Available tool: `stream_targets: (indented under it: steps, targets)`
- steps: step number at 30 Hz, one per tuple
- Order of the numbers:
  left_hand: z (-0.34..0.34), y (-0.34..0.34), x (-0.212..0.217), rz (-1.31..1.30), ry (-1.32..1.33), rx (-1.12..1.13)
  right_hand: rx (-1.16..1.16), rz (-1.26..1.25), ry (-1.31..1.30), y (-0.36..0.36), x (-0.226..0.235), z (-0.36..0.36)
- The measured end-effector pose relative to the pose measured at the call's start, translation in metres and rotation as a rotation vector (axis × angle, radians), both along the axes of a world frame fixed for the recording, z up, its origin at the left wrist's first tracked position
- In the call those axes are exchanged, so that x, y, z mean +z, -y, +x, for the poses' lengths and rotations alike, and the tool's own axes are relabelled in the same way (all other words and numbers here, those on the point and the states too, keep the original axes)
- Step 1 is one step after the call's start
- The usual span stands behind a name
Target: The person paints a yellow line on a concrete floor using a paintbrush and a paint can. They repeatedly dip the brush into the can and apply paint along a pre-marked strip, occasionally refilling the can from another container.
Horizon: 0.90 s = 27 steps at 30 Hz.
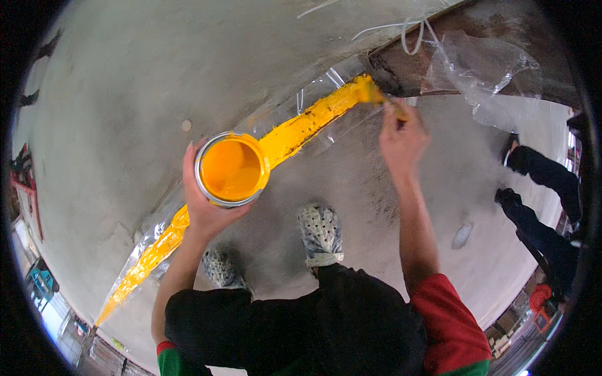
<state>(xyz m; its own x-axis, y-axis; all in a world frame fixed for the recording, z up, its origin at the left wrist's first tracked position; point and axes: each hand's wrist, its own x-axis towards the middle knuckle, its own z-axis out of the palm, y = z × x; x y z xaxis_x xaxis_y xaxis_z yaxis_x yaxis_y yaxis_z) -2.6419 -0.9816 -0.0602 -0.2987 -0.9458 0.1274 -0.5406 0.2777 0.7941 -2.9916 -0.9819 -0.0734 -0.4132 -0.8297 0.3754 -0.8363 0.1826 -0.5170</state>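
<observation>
Right hand [404,135] curls round a yellow-wet brush [372,92], the long yellow strip [302,130] slanting down-left; left hand [210,213] cups a round silver can [229,203].

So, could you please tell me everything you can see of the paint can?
The paint can is round and open-topped, with a silvery, metal-looking rim smeared with yellow along its right edge. Inside, orange-yellow paint shows and coats the inner wall. The left hand holds it from its left and near sides, mouth facing the camera. In the picture it covers part of the yellow strip; whether it touches that strip cannot be told.
</observation>
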Motion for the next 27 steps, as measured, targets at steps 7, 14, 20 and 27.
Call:
stream_targets:
  steps: [7,14,20,27]
  targets:
    - [-0.019,0.025,0.002,0.052,0.124,-0.164,0.461,0.029,0.448,-0.042,0.096,0.045]
    - [-0.037,0.034,-0.014,-0.288,0.107,-0.326,0.651,0.015,0.259,-0.013,0.08,0.088]
    - [-0.039,0.024,-0.028,-0.1,0.119,-0.246,0.306,0.104,0.628,-0.045,0.056,0.06]
    - [-0.024,0.028,-0.047,0.018,0.095,-0.163,0.039,0.047,0.908,-0.033,0.035,0.021]
